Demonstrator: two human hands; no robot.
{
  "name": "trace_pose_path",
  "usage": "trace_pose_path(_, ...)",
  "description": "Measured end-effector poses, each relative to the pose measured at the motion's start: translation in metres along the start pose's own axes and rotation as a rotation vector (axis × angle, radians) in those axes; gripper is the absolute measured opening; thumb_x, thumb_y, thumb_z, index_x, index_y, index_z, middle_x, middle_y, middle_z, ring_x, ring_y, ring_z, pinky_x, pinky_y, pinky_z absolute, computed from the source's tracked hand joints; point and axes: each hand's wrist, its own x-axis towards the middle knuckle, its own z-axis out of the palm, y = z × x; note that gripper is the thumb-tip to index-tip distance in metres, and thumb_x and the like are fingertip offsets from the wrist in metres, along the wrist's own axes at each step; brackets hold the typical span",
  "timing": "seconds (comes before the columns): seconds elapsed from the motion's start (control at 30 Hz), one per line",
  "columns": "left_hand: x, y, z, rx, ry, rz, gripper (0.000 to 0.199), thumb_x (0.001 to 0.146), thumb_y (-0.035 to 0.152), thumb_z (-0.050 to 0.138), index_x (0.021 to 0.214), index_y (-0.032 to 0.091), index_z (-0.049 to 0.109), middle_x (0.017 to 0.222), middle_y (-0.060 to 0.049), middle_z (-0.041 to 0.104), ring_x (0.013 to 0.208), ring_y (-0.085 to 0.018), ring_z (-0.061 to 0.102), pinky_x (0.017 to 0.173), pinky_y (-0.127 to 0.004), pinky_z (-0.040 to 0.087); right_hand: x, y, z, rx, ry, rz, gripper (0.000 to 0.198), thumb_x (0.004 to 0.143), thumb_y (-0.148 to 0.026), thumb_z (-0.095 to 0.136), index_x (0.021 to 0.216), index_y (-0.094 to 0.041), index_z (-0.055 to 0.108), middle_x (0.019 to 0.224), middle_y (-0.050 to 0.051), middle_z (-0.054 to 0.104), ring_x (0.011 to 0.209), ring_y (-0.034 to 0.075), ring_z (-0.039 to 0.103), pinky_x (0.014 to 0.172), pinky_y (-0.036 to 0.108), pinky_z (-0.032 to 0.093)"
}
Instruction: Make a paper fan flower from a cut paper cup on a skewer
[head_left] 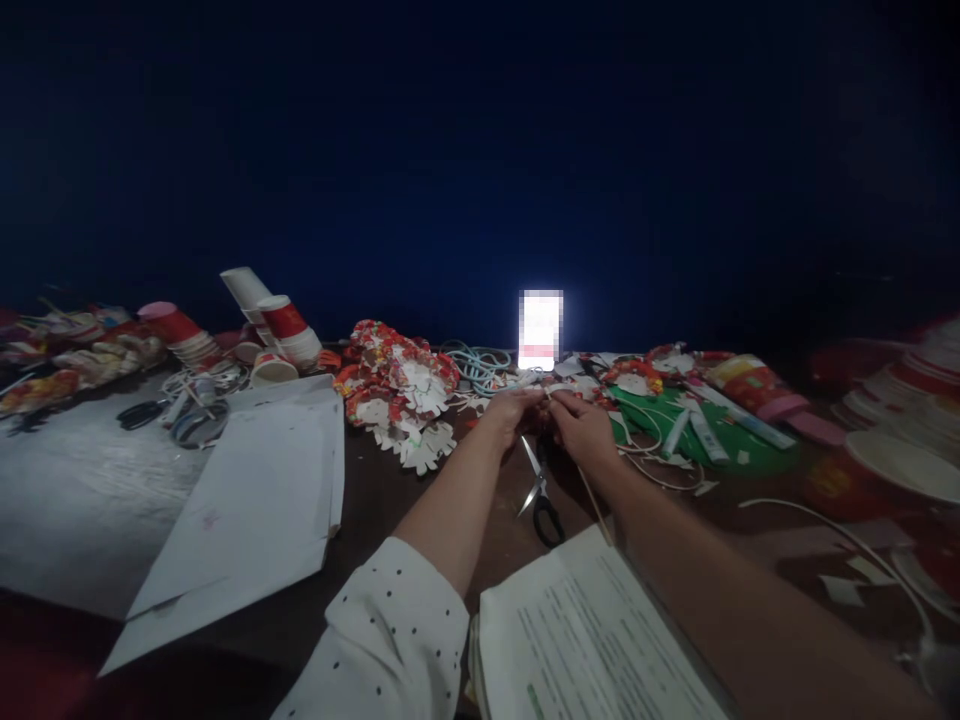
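Side by side at the middle of the table, my left hand (514, 410) and my right hand (583, 424) have their fingertips pinched together. A thin pale cord (592, 500) hangs from my right hand towards the open book (592, 620). What my left fingertips pinch is too small and dark to make out. Just below the hands lie scissors (546, 505) with black handles and parted blades. Beyond the hands stands a bright, pixelated screen (537, 335).
Left of my arms are white paper sheets (255, 480), red-and-white paper cutouts (405, 390) and stacked paper cups (285, 330). A coil of light-blue cord (476, 368) lies behind. To the right are a green sheet (750, 445), glue-like tubes (706, 432) and a white cable (840, 525).
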Motion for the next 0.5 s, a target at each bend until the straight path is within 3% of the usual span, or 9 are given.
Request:
trace_pose_path(0.23,0.0028,-0.0023,-0.0001,0.006,0.034,0.024,0.012,0.078,0.011,0.073,0.071,0.011,0.063,0.058,0.000,0.061,0.048,-0.008,0.054,0.055,-0.021,0.046,-0.0023,-0.0061,-0.0007,-0.102,0.008,-0.039,0.033,0.080,-0.041,0.053,0.088,-0.019,0.076,0.048,-0.003,0.054,0.044,0.015,0.049,0.049,0.026,0.040)
trace_pose_path(0.5,0.0074,-0.0045,0.0006,-0.009,0.047,0.029,0.010,0.074,0.011,0.075,0.072,0.011,0.065,0.066,-0.003,0.065,0.057,-0.011,0.061,0.066,-0.025,0.052,-0.0044,-0.0036,-0.0014,-0.138,0.006,-0.089,0.040,0.083,-0.044,0.050,0.099,-0.017,0.076,0.052,-0.003,0.058,0.049,0.016,0.052,0.055,0.026,0.042)
